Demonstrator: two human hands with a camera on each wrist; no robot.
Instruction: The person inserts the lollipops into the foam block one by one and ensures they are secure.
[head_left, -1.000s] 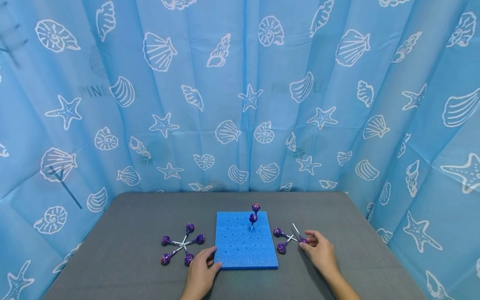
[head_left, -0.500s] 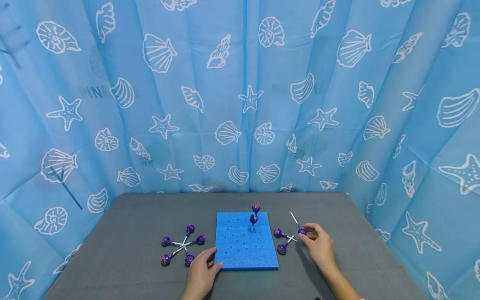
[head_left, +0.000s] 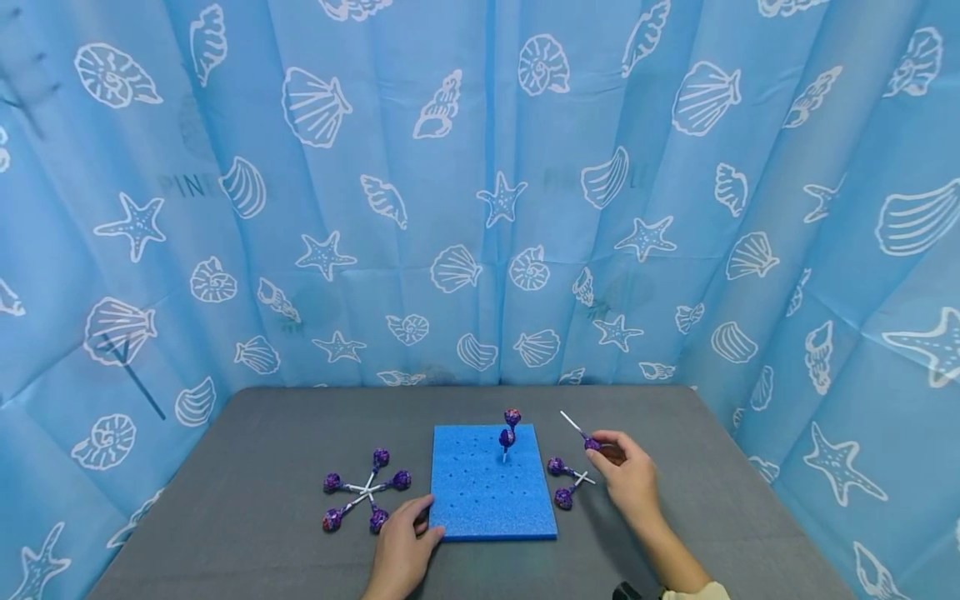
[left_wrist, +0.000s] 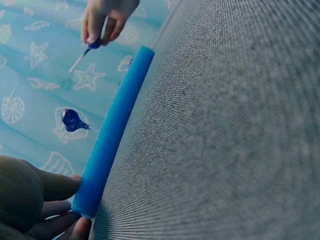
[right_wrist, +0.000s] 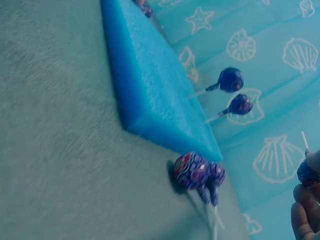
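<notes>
My right hand (head_left: 632,477) pinches a purple-wrapped lollipop (head_left: 592,444) by its candy head, above the table right of the blue foam board (head_left: 491,500). Its white stick points up and to the left. My left hand (head_left: 402,546) holds the board's near left corner, thumb at the upper edge and fingers by the left side in the left wrist view. Two lollipops (right_wrist: 231,80) stand upright in the board near its far right corner, amid rows of small holes. Beside the board's right edge, two more lollipops (head_left: 563,498) lie with sticks crossed.
Left of the board, several lollipops (head_left: 332,520) lie in a star, sticks meeting in the middle. Everything rests on a grey cloth-covered table (head_left: 262,467). A blue shell-print curtain (head_left: 450,208) hangs behind and along the sides.
My right hand has lifted the lollipop off the table beside the crossed pair, moving it up and leftward, its stick tilting further left. My left hand has stayed at the board's corner.
</notes>
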